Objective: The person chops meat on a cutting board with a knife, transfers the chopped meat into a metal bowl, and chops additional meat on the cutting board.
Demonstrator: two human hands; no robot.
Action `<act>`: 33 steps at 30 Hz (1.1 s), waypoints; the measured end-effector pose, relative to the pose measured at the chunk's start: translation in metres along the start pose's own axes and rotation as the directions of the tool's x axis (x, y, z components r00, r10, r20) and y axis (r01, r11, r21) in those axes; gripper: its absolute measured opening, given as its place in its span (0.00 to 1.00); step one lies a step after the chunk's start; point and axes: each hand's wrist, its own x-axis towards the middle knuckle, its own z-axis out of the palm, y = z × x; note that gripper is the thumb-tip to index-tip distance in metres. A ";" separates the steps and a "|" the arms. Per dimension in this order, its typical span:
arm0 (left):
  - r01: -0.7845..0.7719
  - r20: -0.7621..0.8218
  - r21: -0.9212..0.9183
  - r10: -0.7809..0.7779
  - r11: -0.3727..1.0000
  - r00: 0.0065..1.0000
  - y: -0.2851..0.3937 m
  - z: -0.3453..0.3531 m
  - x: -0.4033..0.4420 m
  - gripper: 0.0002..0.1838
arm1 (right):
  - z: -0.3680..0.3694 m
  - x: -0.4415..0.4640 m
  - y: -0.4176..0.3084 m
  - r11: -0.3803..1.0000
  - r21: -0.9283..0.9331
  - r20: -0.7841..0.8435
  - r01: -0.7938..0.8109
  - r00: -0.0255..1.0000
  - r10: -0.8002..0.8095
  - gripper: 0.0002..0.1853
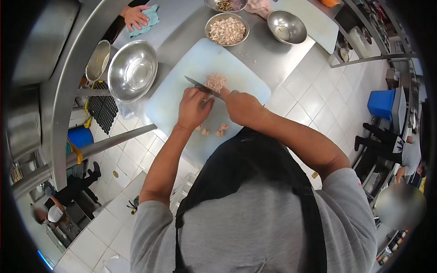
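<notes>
My right hand [242, 107] is wrapped round the handle of a kitchen knife [203, 86], its blade pointing to the upper left over the cutting board [176, 75]. Just below the blade, my left hand [192, 108] has its fingers curled and pressed down; what they hold is mostly hidden. A small heap of finely chopped pale pink food [215, 82] lies against the far side of the blade. Nearer to me on the board are several larger pale pink pieces [221, 130], perhaps shrimp.
Beyond the board stand a bowl of chopped pieces [227, 31] and a metal bowl [287, 27]. A perforated colander [133, 71] is at the left. Another person's hand [135, 17] rests on a blue-green cloth [148, 22] at the far left.
</notes>
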 end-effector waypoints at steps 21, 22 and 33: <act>0.146 -0.012 0.165 -0.146 0.975 0.989 -0.019 -0.008 0.005 0.07 | -0.008 0.003 -0.003 0.996 0.053 0.065 -0.068 0.996 0.065 0.13; 0.130 0.004 0.168 -0.132 0.977 0.991 -0.014 -0.009 0.005 0.08 | -0.007 0.003 -0.003 0.996 0.052 0.062 -0.069 0.996 0.066 0.13; 0.015 0.030 0.069 -0.017 0.997 0.999 -0.003 0.000 0.005 0.11 | -0.014 -0.001 -0.001 1.000 -0.009 -0.020 0.011 1.000 -0.011 0.14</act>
